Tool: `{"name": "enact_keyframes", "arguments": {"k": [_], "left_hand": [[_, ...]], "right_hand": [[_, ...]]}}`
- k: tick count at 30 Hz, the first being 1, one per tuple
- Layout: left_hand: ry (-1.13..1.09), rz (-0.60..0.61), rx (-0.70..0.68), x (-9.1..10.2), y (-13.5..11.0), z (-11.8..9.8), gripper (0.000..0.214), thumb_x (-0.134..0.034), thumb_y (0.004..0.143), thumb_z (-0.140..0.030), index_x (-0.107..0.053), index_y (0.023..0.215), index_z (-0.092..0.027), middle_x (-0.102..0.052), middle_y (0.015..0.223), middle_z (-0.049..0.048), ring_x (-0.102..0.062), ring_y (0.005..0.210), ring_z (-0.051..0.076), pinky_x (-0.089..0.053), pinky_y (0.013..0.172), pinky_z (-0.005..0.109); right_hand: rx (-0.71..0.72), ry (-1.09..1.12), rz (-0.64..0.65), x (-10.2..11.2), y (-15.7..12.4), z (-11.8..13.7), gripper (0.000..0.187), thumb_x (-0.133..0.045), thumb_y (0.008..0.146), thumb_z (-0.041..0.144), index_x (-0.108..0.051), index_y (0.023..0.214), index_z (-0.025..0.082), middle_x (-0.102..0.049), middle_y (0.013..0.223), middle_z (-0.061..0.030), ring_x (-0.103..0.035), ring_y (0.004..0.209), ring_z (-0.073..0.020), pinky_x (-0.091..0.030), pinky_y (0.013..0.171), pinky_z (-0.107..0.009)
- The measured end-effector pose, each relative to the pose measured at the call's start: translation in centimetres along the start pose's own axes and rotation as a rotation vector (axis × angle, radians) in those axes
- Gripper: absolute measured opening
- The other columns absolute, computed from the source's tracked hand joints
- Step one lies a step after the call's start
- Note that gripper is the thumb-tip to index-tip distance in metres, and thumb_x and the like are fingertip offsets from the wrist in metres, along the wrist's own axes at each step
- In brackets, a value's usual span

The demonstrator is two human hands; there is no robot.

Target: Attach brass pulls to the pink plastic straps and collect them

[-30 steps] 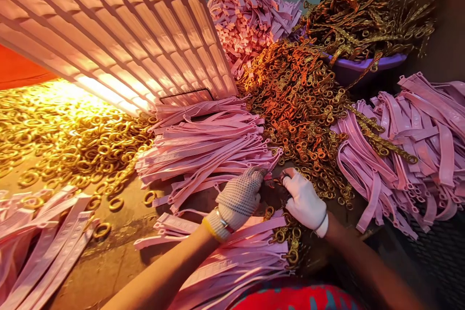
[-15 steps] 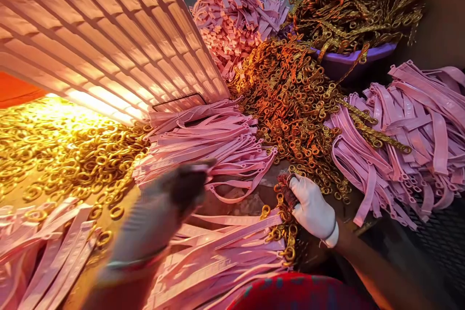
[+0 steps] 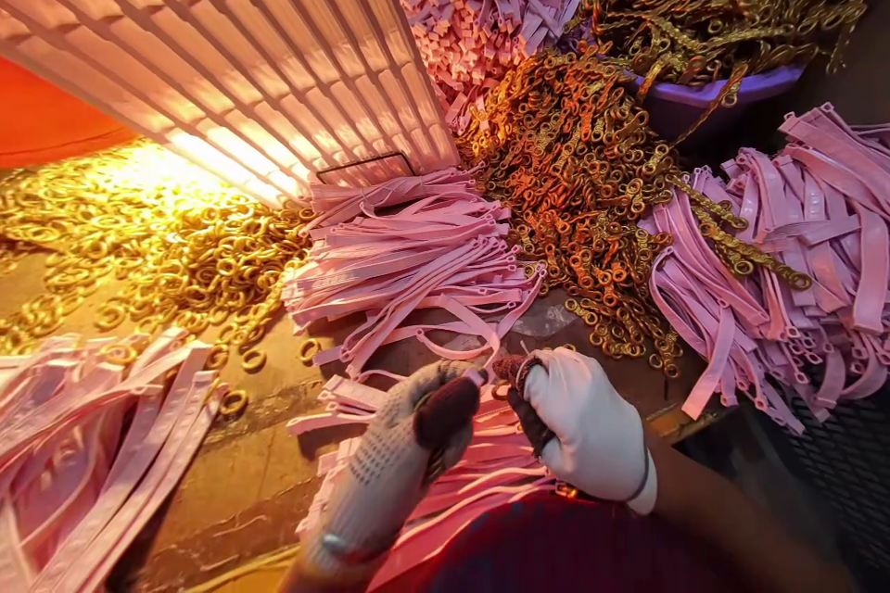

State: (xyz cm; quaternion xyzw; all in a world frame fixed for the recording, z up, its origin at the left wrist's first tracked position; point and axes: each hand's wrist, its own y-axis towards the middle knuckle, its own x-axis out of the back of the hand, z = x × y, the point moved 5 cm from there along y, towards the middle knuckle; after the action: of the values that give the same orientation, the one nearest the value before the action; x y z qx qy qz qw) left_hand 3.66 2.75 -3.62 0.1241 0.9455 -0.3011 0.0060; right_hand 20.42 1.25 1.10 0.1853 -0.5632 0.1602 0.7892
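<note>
My left hand [image 3: 410, 445], in a white dotted glove with dark fingertips, pinches the end of a pink strap [image 3: 492, 343]. The strap rises from between the hands and curves back toward the middle strap pile [image 3: 417, 250]. Right beside it, my right hand [image 3: 577, 417], in a white glove with dark finger covers, is closed on a small gold-coloured ring piece [image 3: 501, 391]. Most of that piece is hidden by the fingers. The two sets of fingertips nearly meet. Below the hands more pink straps [image 3: 487, 473] lie partly over a red cloth.
Loose gold rings [image 3: 243, 250] spread left under a bright light. A ribbed pale panel [image 3: 278, 46] slants behind them. Gold linked fittings [image 3: 591, 176] heap at centre right, before a purple basin [image 3: 723, 97] of gold braided pieces. More pink straps lie right [image 3: 785, 250] and front left [image 3: 104, 454].
My left hand has moved right and now grips a strap end. My right hand has come left to meet it, away from the gold fittings at the straps' ends. The view has shifted slightly.
</note>
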Motion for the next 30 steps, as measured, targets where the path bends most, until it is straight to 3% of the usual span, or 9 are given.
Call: {"name": "enact_keyframes", "arguments": {"k": [2, 5, 9, 11, 14, 17, 22, 26, 30], "left_hand": [[-0.053, 0.108, 0.051, -1.6, 1.1, 1.4, 0.042, -0.066, 0.086, -0.057, -0.052, 0.076, -0.018, -0.045, 0.051, -0.0048, -0.030, 0.042, 0.006, -0.023, 0.040, 0.017], [0.072, 0.218, 0.055, -2.6, 1.6, 2.1, 0.045, -0.055, 0.091, -0.061, -0.049, 0.073, -0.019, -0.045, 0.047, -0.0040, -0.028, 0.039, 0.007, -0.021, 0.039, 0.019], [0.447, 0.099, -0.320, -2.6, 1.4, 0.1, 0.031, -0.058, 0.089, -0.046, -0.062, 0.075, -0.018, -0.063, 0.067, 0.0043, -0.052, 0.059, 0.014, -0.044, 0.058, 0.025], [0.564, 0.043, -0.449, -2.6, 1.3, -0.6, 0.026, -0.057, 0.088, -0.040, -0.065, 0.076, -0.019, -0.066, 0.073, 0.0052, -0.056, 0.066, 0.016, -0.046, 0.065, 0.027], [0.527, 0.139, -0.335, -2.6, 1.9, 0.1, 0.035, -0.051, 0.094, -0.042, -0.060, 0.070, -0.019, -0.058, 0.062, 0.0011, -0.050, 0.056, 0.013, -0.042, 0.057, 0.024], [0.414, 0.211, -0.212, -2.3, 2.1, 0.9, 0.040, -0.050, 0.096, -0.049, -0.061, 0.074, -0.017, -0.054, 0.057, -0.0008, -0.046, 0.052, 0.012, -0.039, 0.053, 0.023], [0.380, 0.269, -0.174, -2.4, 2.1, 1.2, 0.039, -0.053, 0.093, -0.048, -0.064, 0.074, -0.016, -0.053, 0.056, -0.0012, -0.044, 0.050, 0.011, -0.036, 0.050, 0.021], [0.502, 0.240, -0.296, -2.7, 2.1, 0.0, 0.030, -0.054, 0.091, -0.036, -0.069, 0.074, -0.016, -0.059, 0.058, 0.0004, -0.047, 0.052, 0.012, -0.040, 0.053, 0.022], [0.653, 0.218, -0.364, -1.5, 1.2, -1.7, 0.026, -0.060, 0.089, -0.038, -0.078, 0.085, -0.020, -0.073, 0.074, 0.0043, -0.062, 0.064, 0.017, -0.050, 0.066, 0.025]], "right_hand": [[-0.004, -0.119, 0.058, -0.3, 0.0, 0.2, 0.024, -0.056, 0.066, 0.015, -0.059, 0.089, 0.019, -0.062, 0.081, -0.0081, -0.054, 0.068, -0.0242, -0.039, 0.060, -0.036], [-0.016, -0.207, 0.061, -0.5, 0.0, 0.2, 0.026, -0.056, 0.066, 0.013, -0.058, 0.091, 0.020, -0.060, 0.079, -0.0063, -0.052, 0.064, -0.0228, -0.033, 0.056, -0.036], [-0.116, -0.250, 0.083, -1.1, 0.1, 0.0, 0.021, -0.058, 0.064, 0.015, -0.054, 0.084, 0.021, -0.060, 0.078, -0.0066, -0.053, 0.064, -0.0227, -0.032, 0.056, -0.036], [-0.171, -0.264, 0.092, -1.4, 0.1, -0.1, 0.022, -0.059, 0.063, 0.015, -0.053, 0.082, 0.021, -0.060, 0.078, -0.0070, -0.054, 0.066, -0.0234, -0.033, 0.057, -0.036], [-0.169, -0.266, 0.118, -1.4, 0.1, -0.2, 0.023, -0.057, 0.068, 0.010, -0.054, 0.088, 0.020, -0.063, 0.084, -0.0086, -0.057, 0.070, -0.0244, -0.037, 0.061, -0.037], [-0.063, -0.223, 0.241, -1.7, 0.2, -0.3, 0.028, -0.054, 0.073, 0.005, -0.056, 0.097, 0.019, -0.065, 0.086, -0.0078, -0.060, 0.071, -0.0235, -0.039, 0.063, -0.036], [0.069, -0.230, 0.377, -2.9, -0.2, -1.0, 0.020, -0.055, 0.081, 0.008, -0.057, 0.099, 0.017, -0.066, 0.082, -0.0081, -0.060, 0.069, -0.0229, -0.033, 0.056, -0.035], [0.195, -0.242, 0.279, -3.5, -0.6, -0.8, 0.007, -0.051, 0.090, 0.014, -0.056, 0.089, 0.017, -0.063, 0.073, -0.0073, -0.056, 0.063, -0.0208, -0.027, 0.053, -0.034], [0.255, -0.301, 0.029, -2.7, -0.7, -0.1, 0.021, -0.043, 0.101, 0.014, -0.053, 0.082, 0.018, -0.057, 0.064, -0.0036, -0.049, 0.056, -0.0171, -0.021, 0.053, -0.033]]}}
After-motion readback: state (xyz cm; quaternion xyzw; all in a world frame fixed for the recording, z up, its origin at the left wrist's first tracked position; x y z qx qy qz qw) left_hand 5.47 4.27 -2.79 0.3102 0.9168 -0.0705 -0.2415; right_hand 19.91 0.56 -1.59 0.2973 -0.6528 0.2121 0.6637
